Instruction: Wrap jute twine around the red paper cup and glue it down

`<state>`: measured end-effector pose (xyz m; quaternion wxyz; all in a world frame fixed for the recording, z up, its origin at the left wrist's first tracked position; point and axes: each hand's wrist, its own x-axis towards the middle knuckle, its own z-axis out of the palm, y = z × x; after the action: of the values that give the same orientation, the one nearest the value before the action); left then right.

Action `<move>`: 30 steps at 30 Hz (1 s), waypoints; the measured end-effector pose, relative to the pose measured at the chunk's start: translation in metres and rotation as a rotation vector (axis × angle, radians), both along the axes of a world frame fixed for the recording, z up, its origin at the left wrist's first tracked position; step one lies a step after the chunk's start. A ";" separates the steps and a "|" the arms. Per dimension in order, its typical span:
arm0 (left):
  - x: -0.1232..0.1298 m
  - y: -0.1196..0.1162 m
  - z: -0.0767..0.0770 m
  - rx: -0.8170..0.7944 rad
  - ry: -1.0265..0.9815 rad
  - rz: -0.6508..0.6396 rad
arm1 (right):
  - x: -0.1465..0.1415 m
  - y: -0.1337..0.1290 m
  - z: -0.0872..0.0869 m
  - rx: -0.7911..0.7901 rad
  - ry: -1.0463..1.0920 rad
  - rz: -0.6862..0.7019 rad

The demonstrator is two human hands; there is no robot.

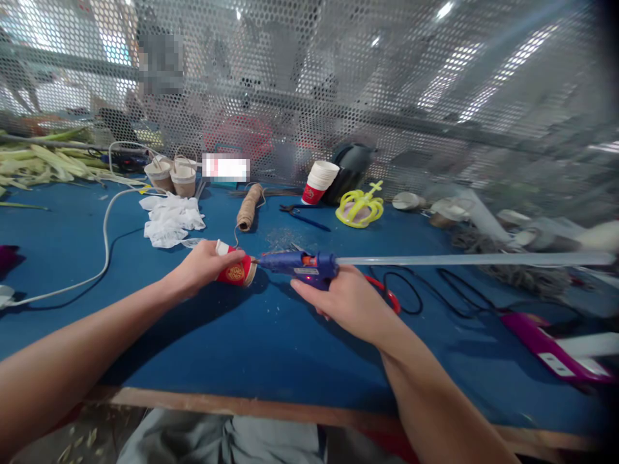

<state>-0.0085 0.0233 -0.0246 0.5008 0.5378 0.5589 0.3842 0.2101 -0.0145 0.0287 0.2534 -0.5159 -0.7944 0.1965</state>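
Note:
My left hand [206,265] is closed around a red paper cup [235,273] with a gold pattern, tipped on its side. Twine is wound around the cup's end that faces right. In my right hand [345,299] is a blue hot glue gun [309,267], with a long clear glue stick [464,260] sticking out behind it. The gun's nozzle points left and meets or nearly meets the cup near the twine; I cannot tell which. A strand leads from the cup up to a roll of twine [249,209] on the table.
Behind the hands are pliers [307,219], stacked paper cups [319,182] and a yellow crown-shaped piece [360,206]. White gloves [173,219] and two twine-wrapped cups [182,177] lie left. A purple power strip [554,348] and black cables sit right. Perforated metal [290,84] closes the back.

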 end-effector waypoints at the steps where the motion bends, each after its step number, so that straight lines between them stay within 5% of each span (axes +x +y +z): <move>1: 0.000 0.000 0.000 0.001 0.000 -0.001 | 0.000 0.000 0.000 0.010 0.000 0.012; 30: 0.002 -0.001 0.004 0.011 0.062 -0.028 | -0.004 -0.006 0.005 0.032 -0.211 0.022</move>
<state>-0.0063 0.0219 -0.0208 0.4855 0.5602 0.5643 0.3632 0.2057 -0.0201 0.0341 0.1743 -0.5207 -0.8254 0.1312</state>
